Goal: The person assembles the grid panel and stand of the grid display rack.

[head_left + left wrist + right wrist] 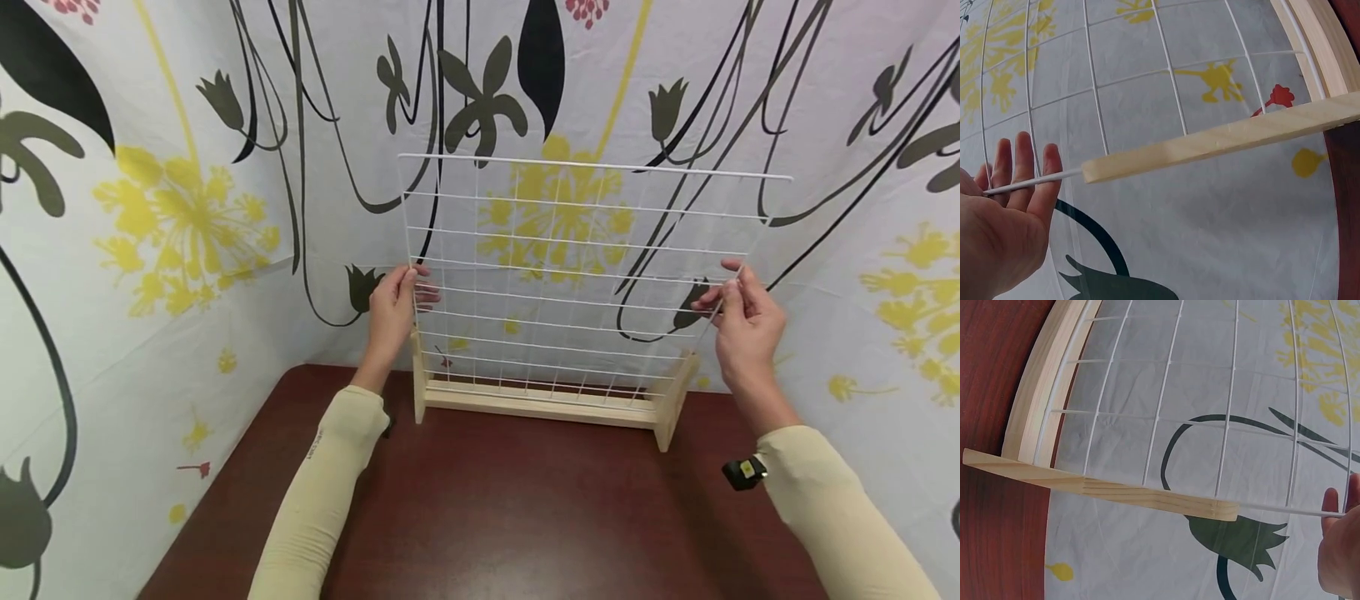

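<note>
A white wire grid panel [592, 166] stands upright, its lower part set between the end pieces of a pale wooden stand [540, 411]. On the panel's left edge, my left hand [393, 308] pinches the outer wire above the stand's side piece [1210, 140], fingers reaching behind the grid. My right hand [750, 325] pinches the opposite edge wire between thumb and fingers, above the right side piece [1147, 495]. The right wrist view shows only part of that hand [1341, 550] at its border. The panel's bottom wire lies along the wooden rail.
The stand sits near the back of a dark red-brown table [525, 517]. Behind and beside it hangs a white cloth [337, 208] printed with yellow, black and dark green plants. A small black device [744, 473] is worn at the right wrist.
</note>
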